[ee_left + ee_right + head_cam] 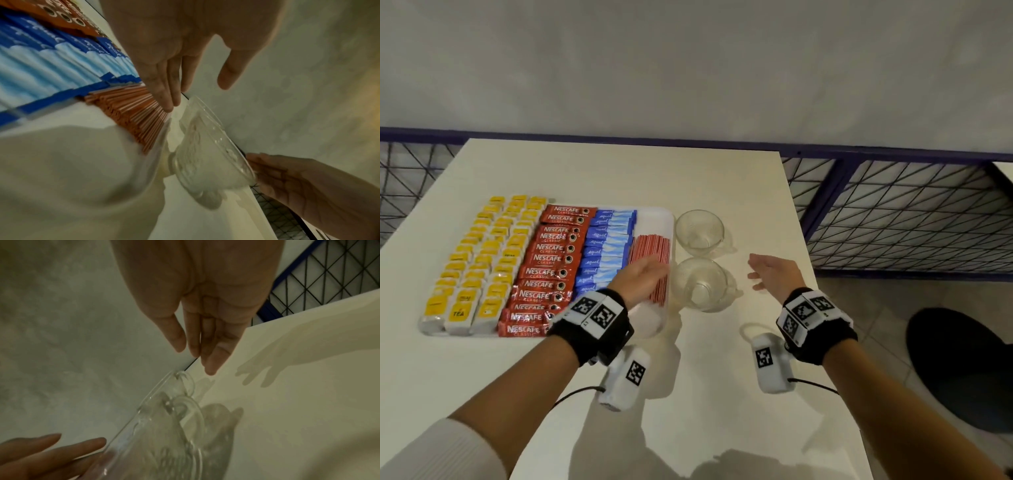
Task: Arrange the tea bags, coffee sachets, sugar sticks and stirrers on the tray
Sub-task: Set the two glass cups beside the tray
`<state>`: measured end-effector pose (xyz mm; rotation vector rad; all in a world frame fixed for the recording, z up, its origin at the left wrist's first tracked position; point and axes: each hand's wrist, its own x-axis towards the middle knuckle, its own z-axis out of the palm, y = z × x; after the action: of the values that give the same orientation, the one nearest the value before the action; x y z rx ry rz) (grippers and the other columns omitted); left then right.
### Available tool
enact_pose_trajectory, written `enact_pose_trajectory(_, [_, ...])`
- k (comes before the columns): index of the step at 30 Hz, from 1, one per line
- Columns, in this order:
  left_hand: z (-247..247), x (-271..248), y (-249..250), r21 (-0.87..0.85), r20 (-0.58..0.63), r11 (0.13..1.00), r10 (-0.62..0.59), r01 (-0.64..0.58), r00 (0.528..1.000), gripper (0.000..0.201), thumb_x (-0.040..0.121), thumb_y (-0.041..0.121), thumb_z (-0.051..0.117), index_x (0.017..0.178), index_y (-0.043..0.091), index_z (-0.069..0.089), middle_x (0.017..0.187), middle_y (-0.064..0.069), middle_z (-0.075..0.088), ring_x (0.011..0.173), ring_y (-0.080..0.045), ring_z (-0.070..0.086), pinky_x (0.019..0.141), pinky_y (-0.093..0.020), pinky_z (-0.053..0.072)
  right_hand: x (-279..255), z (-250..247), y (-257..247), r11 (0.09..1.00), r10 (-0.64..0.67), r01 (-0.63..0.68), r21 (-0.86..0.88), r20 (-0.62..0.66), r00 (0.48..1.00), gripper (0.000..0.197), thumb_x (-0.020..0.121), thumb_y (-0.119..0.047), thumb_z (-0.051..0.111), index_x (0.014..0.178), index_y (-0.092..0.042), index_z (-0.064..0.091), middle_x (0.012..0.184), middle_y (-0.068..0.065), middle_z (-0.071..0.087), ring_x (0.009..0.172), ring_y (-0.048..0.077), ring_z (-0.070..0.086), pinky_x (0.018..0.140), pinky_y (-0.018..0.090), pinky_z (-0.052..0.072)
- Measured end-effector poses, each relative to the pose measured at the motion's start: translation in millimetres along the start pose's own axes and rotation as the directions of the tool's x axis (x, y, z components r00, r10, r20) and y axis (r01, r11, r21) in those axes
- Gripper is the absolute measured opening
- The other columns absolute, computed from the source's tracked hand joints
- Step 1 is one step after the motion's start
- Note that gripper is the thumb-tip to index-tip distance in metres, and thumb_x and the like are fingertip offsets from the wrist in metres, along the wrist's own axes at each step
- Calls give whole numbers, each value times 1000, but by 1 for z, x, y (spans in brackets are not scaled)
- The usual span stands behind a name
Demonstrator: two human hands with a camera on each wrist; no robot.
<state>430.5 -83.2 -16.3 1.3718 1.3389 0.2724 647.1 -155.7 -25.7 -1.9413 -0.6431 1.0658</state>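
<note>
My left hand (643, 275) hovers over the near part of the stirrers (654, 260), fingers (164, 91) straight and close together, thumb apart, nothing held. From the left wrist view the fingertips sit just above the red bundle (133, 116); whether they touch it, I cannot tell. My right hand (774, 272) hangs above the table to the right of the cups, fingers (211, 356) extended and relaxed, empty, its shadow on the table surface.

Between my hands stand two clear glass cups: the near cup (700, 286) and the far cup (699, 230), both upright on the table just right of the tray, handles toward my right.

The white tray (671, 219) holds four bands, left to right: yellow tea bags (479, 260) in three columns, red coffee sachets (548, 263) overlapping in a column, blue sugar sticks (602, 250) stacked the same way, then the stirrers along the tray's right side. A bare patch of tray shows at the near right corner.

White table (619, 171) under everything; blue-framed wire grid (911, 219) beyond its right edge.
</note>
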Motion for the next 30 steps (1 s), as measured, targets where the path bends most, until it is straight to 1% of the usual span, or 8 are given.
enact_pose_trajectory(2, [-5, 11, 15, -61, 4, 998, 15, -15, 1000, 53, 95, 41, 44, 140, 15, 39, 143, -3, 42, 129, -20, 43, 112, -40, 30, 9, 3, -11, 992, 48, -52, 119, 38, 998, 37, 95, -11, 50, 126, 9, 50, 110, 15, 56, 78, 17, 57, 57, 17, 50])
enact_pose_trajectory(4, [-5, 23, 30, -183, 17, 983, 11, -8, 1000, 53, 99, 38, 35, 142, 8, 34, 146, -11, 38, 132, -22, 40, 112, -35, 30, 12, 10, -20, 977, 91, -110, 180, 112, 990, 40, 96, -11, 47, 131, 9, 43, 116, 14, 50, 101, 23, 52, 75, 23, 50])
enact_pose_trajectory(6, [-3, 33, 40, -277, 39, 961, 4, 7, 999, 54, 101, 35, 27, 146, 6, 23, 150, -12, 30, 136, -23, 34, 111, -32, 27, 17, 18, -24, 979, 111, -135, 151, 156, 981, 43, 98, -14, 44, 135, 7, 39, 128, 17, 48, 120, 27, 47, 98, 33, 42])
enact_pose_trajectory(8, [0, 41, 49, -327, 70, 945, 1, 21, 998, 53, 101, 35, 24, 148, 10, 17, 153, -11, 23, 139, -24, 29, 112, -33, 25, 22, 25, -27, 986, 110, -130, 103, 185, 977, 45, 98, -19, 42, 138, 3, 37, 141, 17, 41, 130, 30, 41, 107, 37, 35])
enact_pose_trajectory(18, [6, 60, 55, -385, 118, 921, -20, 65, 993, 56, 101, 40, 24, 140, 1, 34, 145, -9, 39, 132, -24, 38, 109, -31, 30, 47, 31, -34, 998, 52, -46, -33, 205, 977, 51, 98, -27, 41, 142, -3, 31, 149, 12, 33, 138, 24, 30, 116, 37, 24])
enact_pose_trajectory(23, [6, 57, 52, -383, 92, 922, -24, 58, 995, 55, 101, 38, 26, 142, 2, 30, 146, -10, 37, 132, -24, 40, 110, -32, 31, 47, 29, -38, 998, 38, -30, -47, 185, 982, 53, 98, -28, 42, 144, -5, 28, 150, 12, 30, 139, 25, 29, 116, 39, 23])
enact_pose_trajectory(26, [3, 50, 48, -333, 63, 941, -41, 59, 997, 55, 101, 37, 27, 145, 4, 25, 148, -14, 33, 132, -25, 40, 106, -32, 33, 34, 24, -32, 999, 46, -43, -19, 194, 980, 53, 98, -27, 43, 145, -9, 26, 150, 10, 31, 138, 25, 30, 115, 40, 24])
enact_pose_trajectory(30, [-2, 27, 33, -206, 102, 969, -117, 136, 988, 55, 101, 40, 24, 138, 3, 38, 138, -16, 46, 123, -30, 47, 95, -33, 39, 3, 16, -11, 990, 85, -60, -131, 201, 976, 47, 98, -25, 42, 142, -10, 32, 143, 13, 40, 131, 28, 39, 111, 41, 32])
